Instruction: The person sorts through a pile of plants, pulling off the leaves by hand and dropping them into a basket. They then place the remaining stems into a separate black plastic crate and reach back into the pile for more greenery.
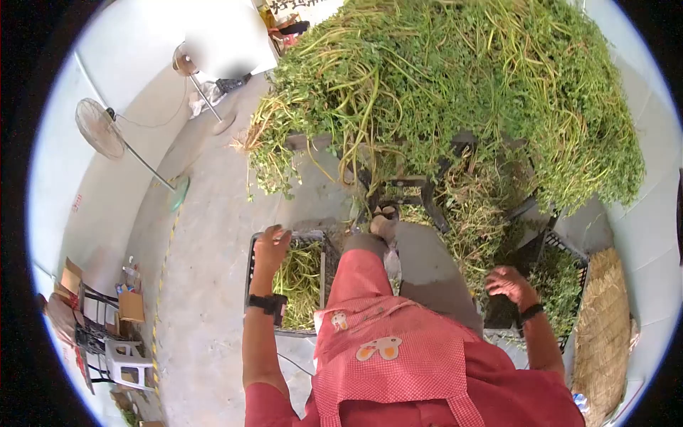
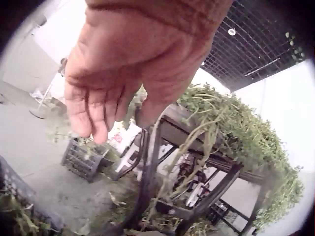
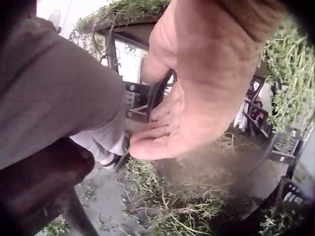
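My left hand (image 1: 272, 250) hangs over the far edge of a black crate (image 1: 329, 270) filled with cut green stems (image 1: 302, 281). Its fingers (image 2: 93, 115) are relaxed and bent a little, and nothing shows in its grasp. On the other side of my lap, the right hand (image 1: 511, 285) is lifted beside my thigh, near loose greens (image 1: 477, 213) on the floor. Seen from the right wrist, its fingers (image 3: 157, 140) curl loosely around nothing. Ahead, a big heap of leafy green stalks (image 1: 455, 71) covers a table (image 2: 182, 125), with long stems trailing off the edge.
A second crate (image 1: 565, 249) with greens stands at the right, beside a woven straw mat (image 1: 601, 334). Two standing fans (image 1: 99, 128) are at the left, with a white stool (image 1: 129, 363) and cardboard boxes (image 1: 131, 306) nearer. Dark metal legs (image 2: 147, 182) stand under the table.
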A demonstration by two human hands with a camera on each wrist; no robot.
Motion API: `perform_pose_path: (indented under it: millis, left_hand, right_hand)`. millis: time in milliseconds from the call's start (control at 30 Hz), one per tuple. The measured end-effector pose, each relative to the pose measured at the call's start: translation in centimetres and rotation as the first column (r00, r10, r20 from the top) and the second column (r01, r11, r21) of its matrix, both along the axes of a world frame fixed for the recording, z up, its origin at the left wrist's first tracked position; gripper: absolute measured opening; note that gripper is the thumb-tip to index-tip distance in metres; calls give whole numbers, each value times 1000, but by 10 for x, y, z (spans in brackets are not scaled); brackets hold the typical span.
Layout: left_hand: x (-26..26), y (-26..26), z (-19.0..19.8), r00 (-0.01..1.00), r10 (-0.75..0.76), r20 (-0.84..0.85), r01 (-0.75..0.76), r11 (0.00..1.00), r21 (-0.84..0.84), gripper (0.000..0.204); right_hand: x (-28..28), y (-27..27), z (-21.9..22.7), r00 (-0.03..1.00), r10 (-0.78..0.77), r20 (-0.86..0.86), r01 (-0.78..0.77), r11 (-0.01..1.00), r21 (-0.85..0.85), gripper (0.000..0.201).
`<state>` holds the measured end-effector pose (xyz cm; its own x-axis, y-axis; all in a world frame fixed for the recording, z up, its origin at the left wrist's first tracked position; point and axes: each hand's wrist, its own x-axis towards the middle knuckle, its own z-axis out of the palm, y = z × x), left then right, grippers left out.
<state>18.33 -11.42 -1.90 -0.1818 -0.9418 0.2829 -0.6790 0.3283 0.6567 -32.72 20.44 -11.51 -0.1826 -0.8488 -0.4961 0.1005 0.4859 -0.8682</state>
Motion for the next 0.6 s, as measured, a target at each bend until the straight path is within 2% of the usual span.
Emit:
perform_pose_path:
  millis: [33,67,100,167,200,267,333,400,467,533,600]
  left_hand:
    - [-19,-3,9,999,-45,-27,44,999,-7,36]
    - [-32,-7,14,994,-91,-55,92,996,10,33]
    - [-45,-12,20,994,-89,-62,89,996,1,33]
    - [-71,-19,27,967,-219,-128,221,975,2,33]
    - [-81,-21,28,966,-221,-133,223,975,-4,33]
    - [-100,-23,25,945,-264,-194,263,964,-30,30]
    - [-114,-23,18,925,-304,-226,305,952,-33,27]
    - [-122,-11,14,907,-337,-255,342,939,-23,24]
    - [-126,9,19,924,-316,-217,340,937,85,24]
    - [-123,19,3,906,-346,-245,384,915,126,25]
    - [-120,32,-4,885,-374,-278,427,889,163,27]
  right_hand:
    - [12,-5,7,999,-36,29,34,997,71,51]
    - [17,-5,4,997,-50,64,48,998,28,47]
    - [21,-9,3,997,-39,70,34,997,75,47]
    - [24,-18,6,996,9,91,-14,998,61,44]
    - [28,-26,15,996,8,84,-13,998,57,44]
    - [41,-51,48,997,75,18,-74,996,-52,37]
    - [53,-93,84,993,116,34,-114,991,-66,37]
    - [72,-131,130,983,184,4,-177,954,-241,41]
    - [88,-174,161,969,246,-6,-229,892,-390,45]
    - [108,-212,192,961,277,-10,-248,843,-476,46]
    - [124,-249,206,958,272,94,-180,820,-544,49]
